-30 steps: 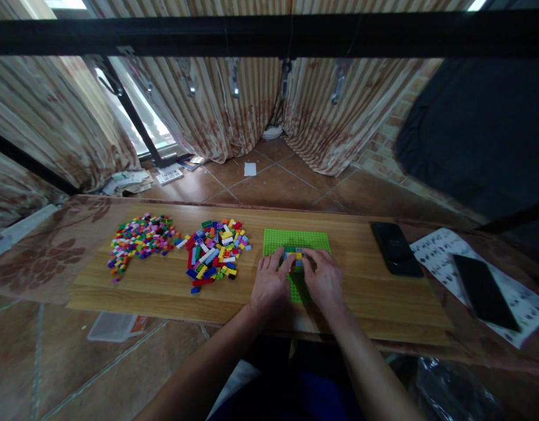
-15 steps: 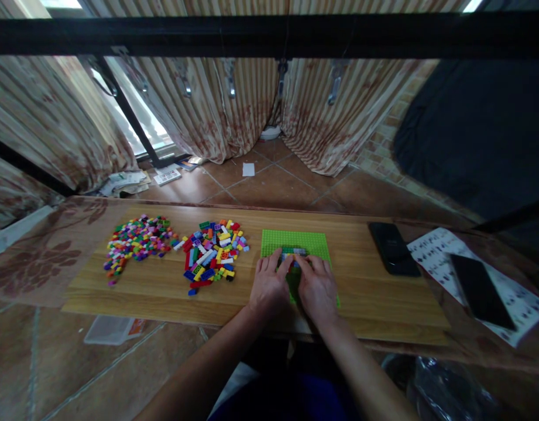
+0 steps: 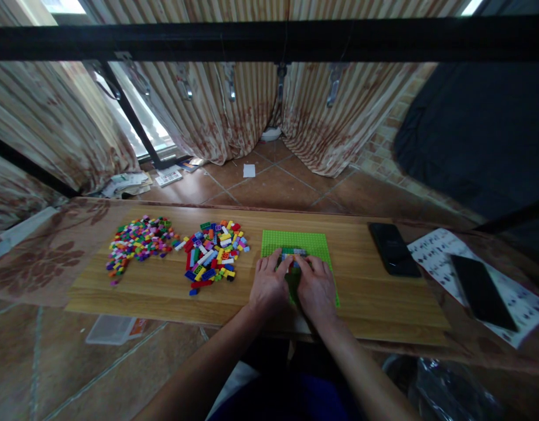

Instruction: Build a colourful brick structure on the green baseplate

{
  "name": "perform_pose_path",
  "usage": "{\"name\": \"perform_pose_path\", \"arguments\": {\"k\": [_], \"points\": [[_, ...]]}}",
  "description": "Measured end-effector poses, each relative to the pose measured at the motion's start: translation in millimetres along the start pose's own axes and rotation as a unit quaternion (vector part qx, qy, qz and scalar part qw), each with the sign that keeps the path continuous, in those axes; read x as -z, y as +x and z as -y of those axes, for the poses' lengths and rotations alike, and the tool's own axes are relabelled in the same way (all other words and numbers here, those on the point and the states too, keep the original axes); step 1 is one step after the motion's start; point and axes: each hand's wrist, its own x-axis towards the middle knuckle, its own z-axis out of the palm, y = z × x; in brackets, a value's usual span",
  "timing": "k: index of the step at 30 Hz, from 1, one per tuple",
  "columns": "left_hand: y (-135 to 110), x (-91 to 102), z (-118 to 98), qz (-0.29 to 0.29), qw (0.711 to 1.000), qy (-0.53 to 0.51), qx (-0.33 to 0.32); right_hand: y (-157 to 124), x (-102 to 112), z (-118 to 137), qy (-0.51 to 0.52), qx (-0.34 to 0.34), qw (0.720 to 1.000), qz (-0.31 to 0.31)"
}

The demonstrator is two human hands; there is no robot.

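A green studded baseplate lies on the wooden board in front of me. Both hands rest on it side by side. My left hand has its fingers stretched forward, the tips touching a small row of mixed-colour bricks on the plate. My right hand lies flat beside it, fingers reaching the same bricks. Whether either hand pinches a brick is hidden by the fingers. A heap of larger coloured bricks lies left of the plate, and a heap of smaller ones sits further left.
Two dark phones lie at the right, one on the board and one on a printed sheet. A patterned cloth covers the left end. A black bar crosses overhead. A clear plastic box sits on the tiled floor below.
My right hand slid a little left and closer to my left hand on the baseplate. The view shifted slightly. The brick heaps have not moved.
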Motion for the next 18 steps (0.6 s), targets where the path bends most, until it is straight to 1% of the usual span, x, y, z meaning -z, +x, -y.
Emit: {"name": "perform_pose_path", "arguments": {"k": [4, 7, 12, 18], "points": [[-0.5, 0.5, 1.6, 0.006, 1.000, -0.007, 0.003, -5.7, -4.3, -3.8, 0.039, -0.031, 0.998, -0.038], [-1.0, 1.2, 1.2, 0.007, 1.000, -0.005, 0.005, -6.8, -4.0, -7.8, 0.053, -0.037, 0.996, -0.055], [-1.0, 1.0, 0.0, 0.004, 1.000, 0.009, 0.003, -4.7, -4.3, -9.7, 0.047, -0.022, 0.998, -0.038], [-1.1, -0.7, 0.4, 0.003, 1.000, 0.023, 0.000, -5.6, -9.9, -7.8, 0.034, -0.029, 0.998, -0.037]]}}
